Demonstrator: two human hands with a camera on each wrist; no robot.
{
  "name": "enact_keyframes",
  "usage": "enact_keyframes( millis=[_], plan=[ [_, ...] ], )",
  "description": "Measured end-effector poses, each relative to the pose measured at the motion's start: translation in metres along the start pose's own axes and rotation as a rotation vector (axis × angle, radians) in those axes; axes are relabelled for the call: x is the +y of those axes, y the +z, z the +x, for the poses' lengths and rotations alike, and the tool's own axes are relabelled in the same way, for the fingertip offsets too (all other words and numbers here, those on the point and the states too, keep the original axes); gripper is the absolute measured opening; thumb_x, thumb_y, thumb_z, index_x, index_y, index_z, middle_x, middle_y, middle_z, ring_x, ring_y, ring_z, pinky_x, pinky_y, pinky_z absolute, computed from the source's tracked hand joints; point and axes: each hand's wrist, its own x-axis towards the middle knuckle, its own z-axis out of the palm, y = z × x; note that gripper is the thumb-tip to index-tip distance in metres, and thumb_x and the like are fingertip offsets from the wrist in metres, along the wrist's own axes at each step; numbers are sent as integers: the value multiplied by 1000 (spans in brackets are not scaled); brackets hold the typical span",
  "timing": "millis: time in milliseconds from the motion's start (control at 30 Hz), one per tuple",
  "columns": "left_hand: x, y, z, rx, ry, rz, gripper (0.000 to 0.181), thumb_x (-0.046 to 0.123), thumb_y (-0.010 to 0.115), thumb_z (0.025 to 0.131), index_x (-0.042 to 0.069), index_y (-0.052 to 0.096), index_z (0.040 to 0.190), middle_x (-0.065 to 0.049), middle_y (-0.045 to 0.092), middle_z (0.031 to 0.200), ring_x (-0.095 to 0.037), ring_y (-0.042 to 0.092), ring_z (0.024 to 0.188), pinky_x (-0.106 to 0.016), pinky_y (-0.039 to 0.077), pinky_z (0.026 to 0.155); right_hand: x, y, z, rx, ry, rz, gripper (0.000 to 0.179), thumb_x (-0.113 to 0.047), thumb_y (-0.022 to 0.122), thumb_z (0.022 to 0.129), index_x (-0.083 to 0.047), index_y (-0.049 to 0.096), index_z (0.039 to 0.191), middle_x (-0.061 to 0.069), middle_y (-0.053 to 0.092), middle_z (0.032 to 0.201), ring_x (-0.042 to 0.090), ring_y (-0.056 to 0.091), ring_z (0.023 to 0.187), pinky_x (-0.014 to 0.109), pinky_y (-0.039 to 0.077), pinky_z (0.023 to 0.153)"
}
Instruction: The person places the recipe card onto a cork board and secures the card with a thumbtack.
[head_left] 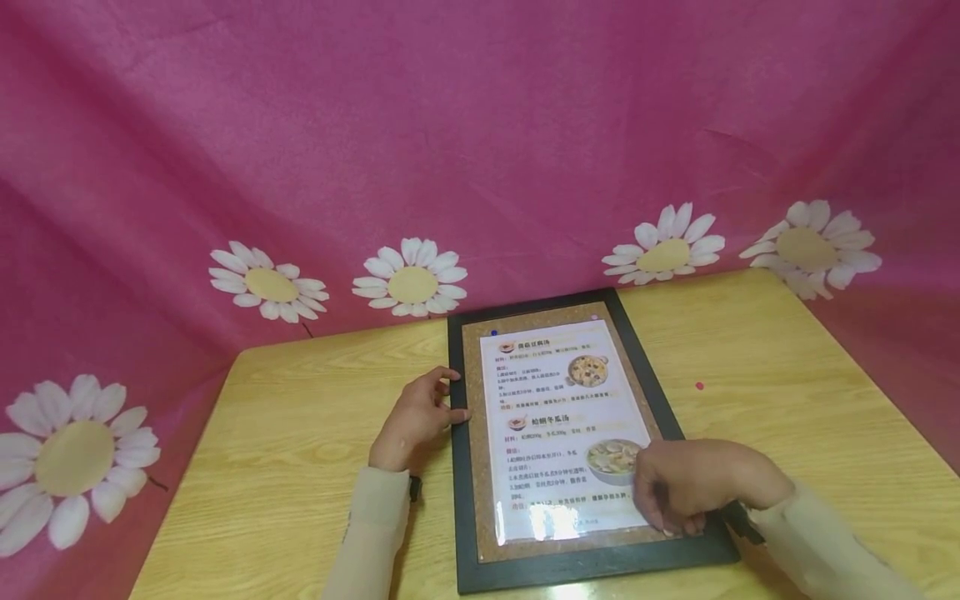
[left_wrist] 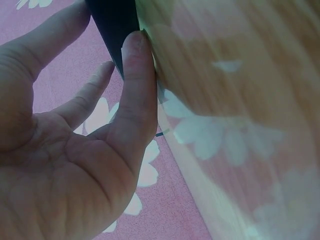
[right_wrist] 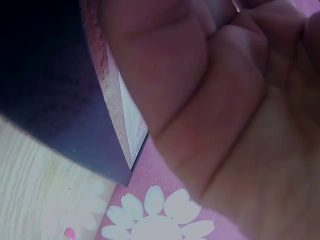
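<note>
A cork board with a black frame lies on the table. On it is a glossy printed recipe sheet with pictures of soup. A blue pushpin sits at the sheet's top left corner, a pink one at the top right. My left hand grips the frame's left edge between thumb and fingers. Over the sheet's lower right corner, my right hand presses down with curled fingers. They cover that corner, and I cannot tell what they hold.
A small pink pushpin lies on the wood-grain table, right of the board. Behind the table hangs a pink cloth printed with white daisies, close to the board's far edge.
</note>
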Motion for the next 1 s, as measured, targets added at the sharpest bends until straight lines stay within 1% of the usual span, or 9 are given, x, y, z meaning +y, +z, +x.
enact_keyframes(
  millis=[233,367,433,600,667,767,867,933,1000],
  plan=[
    [0,-1,0,4,2,-2,57,21,83,76,21,56,125,-9,57,114,-21,54,82,-27,44,65,1,0,0,17,-39,-15,31,20,54,62,-10,63,65,-5,57,56,6,51,44,15,38,40],
    [0,0,0,4,4,-5,56,20,83,76,21,56,125,-9,57,114,-21,54,81,-27,43,64,-1,2,0,36,-32,-17,29,17,57,63,-11,63,65,-5,57,57,6,51,45,16,40,41],
    [1,1,0,-3,12,-10,56,20,83,76,20,56,125,-9,57,114,-21,54,80,-27,43,64,-2,4,-2,63,-38,-57,28,15,59,64,-13,62,64,-7,57,56,6,52,45,17,41,42],
    [2,3,0,-8,33,-3,56,21,83,76,20,56,126,-9,57,114,-21,54,81,-27,44,65,-4,11,-8,148,-76,-229,28,6,67,67,-20,59,60,-12,53,54,2,51,45,20,42,45],
    [2,2,0,-5,32,2,56,21,83,76,20,56,126,-9,57,114,-21,54,81,-27,44,65,-4,13,-10,166,-75,-254,29,4,69,68,-22,58,59,-13,53,54,2,51,45,21,42,46],
    [1,2,0,-5,22,0,56,21,83,77,20,56,126,-9,57,115,-21,54,81,-27,44,65,-4,14,-11,170,-87,-246,29,5,69,67,-21,58,60,-13,52,54,1,51,44,21,43,45],
    [0,1,-1,-7,9,-7,57,21,83,76,21,55,126,-9,57,116,-21,54,81,-27,44,65,-1,12,-10,165,-154,-235,28,8,66,66,-19,58,59,-15,51,54,-4,49,42,20,43,45],
    [-1,1,-1,-5,9,-7,57,21,83,76,21,55,126,-9,57,115,-21,54,81,-27,44,64,3,10,-8,138,-195,-206,27,9,63,64,-16,59,59,-15,50,53,-6,47,41,19,43,43],
    [-1,0,-1,-5,14,-8,56,20,83,76,21,55,126,-9,57,114,-21,54,80,-27,44,64,7,6,-7,95,-215,-154,25,12,61,63,-14,61,60,-14,51,52,-7,46,40,17,42,41]
  ],
)
